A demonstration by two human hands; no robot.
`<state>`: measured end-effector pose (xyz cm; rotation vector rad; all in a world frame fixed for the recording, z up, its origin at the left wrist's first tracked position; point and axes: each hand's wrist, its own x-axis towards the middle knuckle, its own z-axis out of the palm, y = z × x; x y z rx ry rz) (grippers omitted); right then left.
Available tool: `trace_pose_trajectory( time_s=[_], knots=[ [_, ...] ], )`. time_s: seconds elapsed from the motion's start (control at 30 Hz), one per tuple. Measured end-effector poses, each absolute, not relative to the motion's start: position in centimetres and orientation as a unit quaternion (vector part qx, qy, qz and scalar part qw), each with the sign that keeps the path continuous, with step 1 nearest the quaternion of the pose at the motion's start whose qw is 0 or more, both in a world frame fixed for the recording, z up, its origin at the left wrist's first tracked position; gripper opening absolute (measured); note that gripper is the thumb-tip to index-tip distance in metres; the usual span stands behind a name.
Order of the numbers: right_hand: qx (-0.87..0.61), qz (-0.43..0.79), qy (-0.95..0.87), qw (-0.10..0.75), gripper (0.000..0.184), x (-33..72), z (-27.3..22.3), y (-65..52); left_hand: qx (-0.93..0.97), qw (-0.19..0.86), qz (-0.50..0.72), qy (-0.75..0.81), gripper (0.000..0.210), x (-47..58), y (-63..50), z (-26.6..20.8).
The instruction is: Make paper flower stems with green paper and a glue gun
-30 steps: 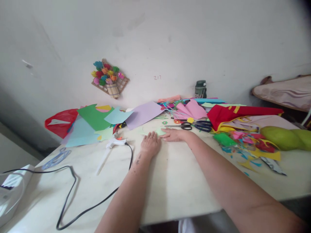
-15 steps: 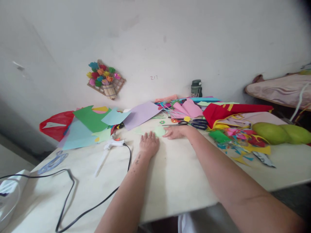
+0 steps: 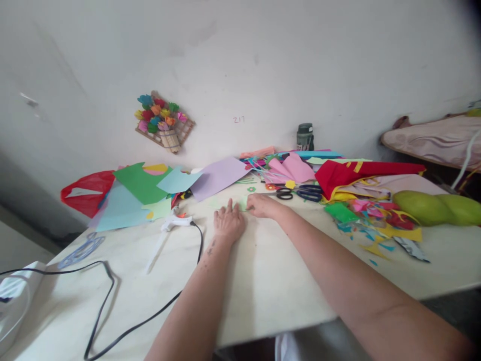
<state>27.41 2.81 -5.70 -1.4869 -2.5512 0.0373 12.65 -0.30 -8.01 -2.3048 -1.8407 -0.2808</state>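
Pale green paper, head view: the pale green paper (image 3: 242,202) lies on the table (image 3: 285,281) just ahead of and between the two hands, partly covered by both.
Left hand: the left hand (image 3: 229,224) is palm down, fingers slightly spread, its fingertips over the paper's near side; it grasps nothing.
Right hand: the right hand (image 3: 262,205) has its fingers curled in at the paper's right end; whether they pinch it, I cannot tell.
Paper's look: light, thin and low on the tabletop; only a small patch shows plainly between the hands, with a faint paler part to the left. Its full outline and any fold are hidden.
Change from half a second ago: the right fingers, then more stretched out, are now bunched closer to the left hand; the left fingers have spread; less paper shows. The handles of the black scissors (image 3: 284,190), partly covered by the right hand then, now show clear beyond it.
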Motion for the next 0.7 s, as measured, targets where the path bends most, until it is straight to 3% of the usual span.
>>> trace_pose_trajectory(
  time_s=[0.27, 0.57, 0.7],
  knots=[
    [-0.469, -0.013, -0.878, 0.091, 0.020, 28.1, -6.3, 3.5, -0.703, 0.042, -0.085, -0.705, 0.051, 11.2, 1.2, -8.3],
    [-0.455, -0.047, -0.885, 0.083, 0.019, 28.2, -5.5, 2.6, -0.719, 0.120, -0.130, -0.672, 0.037, 10.7, 0.8, -7.8],
    [-0.471, -0.036, -0.878, 0.084, 0.020, 28.1, -5.4, 2.4, -0.764, 0.094, -0.178, -0.613, 0.033, 10.4, 1.2, -7.9]
  ],
)
